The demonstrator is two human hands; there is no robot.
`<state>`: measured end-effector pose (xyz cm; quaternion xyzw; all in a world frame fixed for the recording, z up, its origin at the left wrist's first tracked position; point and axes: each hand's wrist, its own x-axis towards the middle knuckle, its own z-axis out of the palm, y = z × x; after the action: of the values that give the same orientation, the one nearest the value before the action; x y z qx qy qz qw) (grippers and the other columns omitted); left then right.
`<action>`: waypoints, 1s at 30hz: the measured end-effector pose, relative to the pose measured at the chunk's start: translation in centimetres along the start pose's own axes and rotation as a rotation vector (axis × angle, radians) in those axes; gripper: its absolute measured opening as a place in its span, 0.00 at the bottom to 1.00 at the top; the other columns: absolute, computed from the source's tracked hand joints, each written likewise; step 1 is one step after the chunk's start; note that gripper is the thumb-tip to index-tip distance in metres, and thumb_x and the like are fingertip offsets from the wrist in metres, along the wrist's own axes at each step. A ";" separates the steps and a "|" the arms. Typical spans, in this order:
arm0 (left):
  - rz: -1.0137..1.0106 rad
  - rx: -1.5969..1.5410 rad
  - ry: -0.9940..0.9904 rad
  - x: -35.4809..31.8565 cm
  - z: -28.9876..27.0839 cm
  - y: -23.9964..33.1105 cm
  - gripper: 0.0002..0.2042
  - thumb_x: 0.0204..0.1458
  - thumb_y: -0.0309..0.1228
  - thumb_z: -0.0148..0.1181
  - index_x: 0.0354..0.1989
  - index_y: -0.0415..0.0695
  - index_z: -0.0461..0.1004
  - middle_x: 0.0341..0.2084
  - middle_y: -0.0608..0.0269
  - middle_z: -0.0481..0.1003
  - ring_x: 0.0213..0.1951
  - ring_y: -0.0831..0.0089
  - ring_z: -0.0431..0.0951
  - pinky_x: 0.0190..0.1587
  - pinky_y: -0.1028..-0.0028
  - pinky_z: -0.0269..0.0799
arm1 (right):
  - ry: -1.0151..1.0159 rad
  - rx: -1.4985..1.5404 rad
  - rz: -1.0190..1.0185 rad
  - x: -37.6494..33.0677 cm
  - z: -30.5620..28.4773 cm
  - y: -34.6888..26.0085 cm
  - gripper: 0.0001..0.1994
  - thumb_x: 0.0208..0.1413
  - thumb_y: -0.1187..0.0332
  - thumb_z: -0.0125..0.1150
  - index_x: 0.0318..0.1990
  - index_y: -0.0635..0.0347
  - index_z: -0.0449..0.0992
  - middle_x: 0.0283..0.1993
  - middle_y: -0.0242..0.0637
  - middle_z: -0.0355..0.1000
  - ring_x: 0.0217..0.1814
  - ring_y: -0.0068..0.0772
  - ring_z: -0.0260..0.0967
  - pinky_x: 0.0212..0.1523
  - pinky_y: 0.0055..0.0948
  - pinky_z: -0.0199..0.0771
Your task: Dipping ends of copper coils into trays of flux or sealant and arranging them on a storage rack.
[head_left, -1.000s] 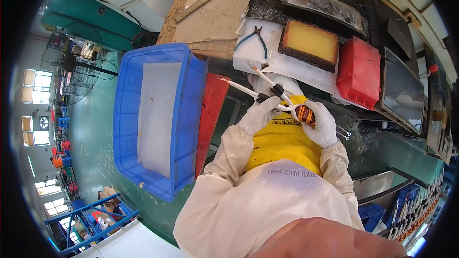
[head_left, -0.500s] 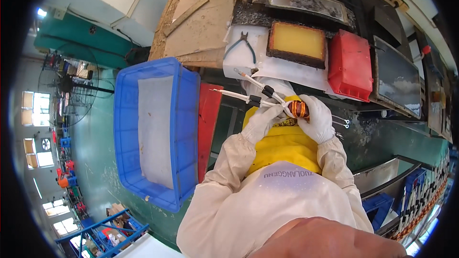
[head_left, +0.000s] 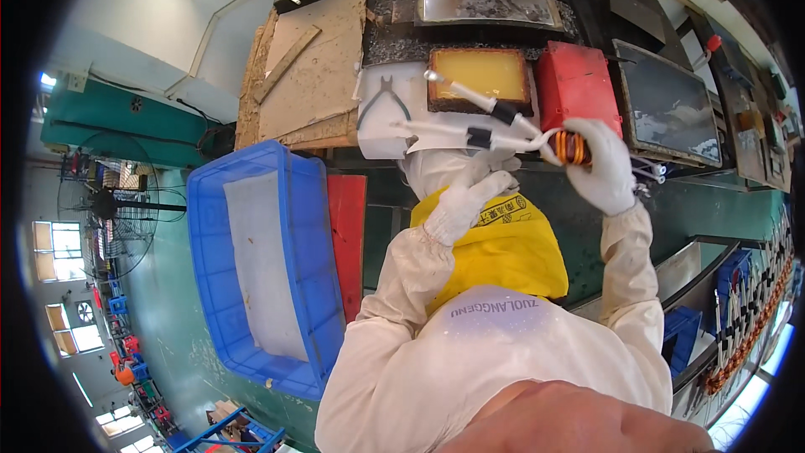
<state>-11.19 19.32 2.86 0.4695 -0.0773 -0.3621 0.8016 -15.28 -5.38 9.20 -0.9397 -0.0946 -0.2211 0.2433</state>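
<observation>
My right hand [head_left: 605, 169], in a white glove, is closed around a coil [head_left: 573, 148] wound with dark copper wire and bright orange bands. Two white-sleeved leads [head_left: 527, 144] run left from the coil, each with a black band; one tip reaches over the yellow block's tray. My left hand [head_left: 471, 195], also gloved, is just below the leads above my lap. Its fingers are apart and loosely bent, with nothing visible in them; whether a fingertip touches a lead I cannot tell.
On the bench are pliers [head_left: 386, 101], a dark-rimmed tray of yellow material [head_left: 478, 80], a red bin [head_left: 579, 88], a metal-framed trough [head_left: 490, 8] and a dark framed panel [head_left: 668, 105]. A blue crate [head_left: 317, 285] stands at my left, and a rack of leaded coils [head_left: 750, 310] at lower right.
My right hand has carried the coil and its leads up and to the right, toward the bench. My left hand has come away from the base of the leads. The view has shifted.
</observation>
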 end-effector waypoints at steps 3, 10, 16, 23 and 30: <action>-0.078 -0.047 -0.059 -0.6 -1.4 -1.3 0.26 0.62 0.30 0.56 0.67 0.35 0.60 0.60 0.52 0.68 0.57 0.68 0.72 0.60 0.72 0.68 | 0.000 -0.005 0.045 1.4 -1.5 2.8 0.27 0.37 0.81 0.63 0.51 0.57 0.73 0.43 0.46 0.73 0.48 0.54 0.72 0.48 0.42 0.73; -0.147 -0.024 0.012 -2.4 -2.4 -2.8 0.23 0.63 0.31 0.54 0.66 0.36 0.62 0.58 0.55 0.69 0.57 0.69 0.71 0.60 0.72 0.68 | -0.011 -0.076 0.204 4.0 -2.1 8.8 0.27 0.41 0.76 0.64 0.54 0.52 0.72 0.52 0.42 0.74 0.56 0.50 0.71 0.54 0.38 0.73; -0.122 0.029 0.009 -2.0 -1.7 -2.8 0.22 0.65 0.30 0.51 0.66 0.37 0.63 0.56 0.55 0.70 0.54 0.69 0.74 0.60 0.71 0.69 | -0.054 -0.117 0.238 5.1 -2.1 10.5 0.27 0.42 0.75 0.62 0.55 0.50 0.72 0.52 0.41 0.73 0.57 0.50 0.70 0.55 0.39 0.72; -0.150 0.175 -0.038 -0.9 0.1 -2.2 0.23 0.63 0.30 0.54 0.65 0.36 0.63 0.58 0.53 0.71 0.57 0.68 0.72 0.62 0.71 0.67 | -0.200 -0.188 0.207 6.1 -2.3 9.8 0.25 0.42 0.74 0.62 0.53 0.51 0.71 0.49 0.42 0.73 0.53 0.53 0.71 0.52 0.43 0.73; 0.282 0.708 0.004 3.6 2.1 -2.3 0.22 0.53 0.28 0.65 0.58 0.43 0.71 0.51 0.59 0.75 0.49 0.67 0.78 0.53 0.68 0.74 | -0.227 -0.220 0.144 6.2 -2.8 10.2 0.26 0.43 0.71 0.66 0.54 0.51 0.70 0.49 0.43 0.72 0.52 0.54 0.71 0.50 0.43 0.73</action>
<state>-10.71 14.81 1.40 0.7030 -0.2597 -0.1982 0.6317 -7.93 -15.12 10.06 -0.9839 -0.0291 -0.1044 0.1419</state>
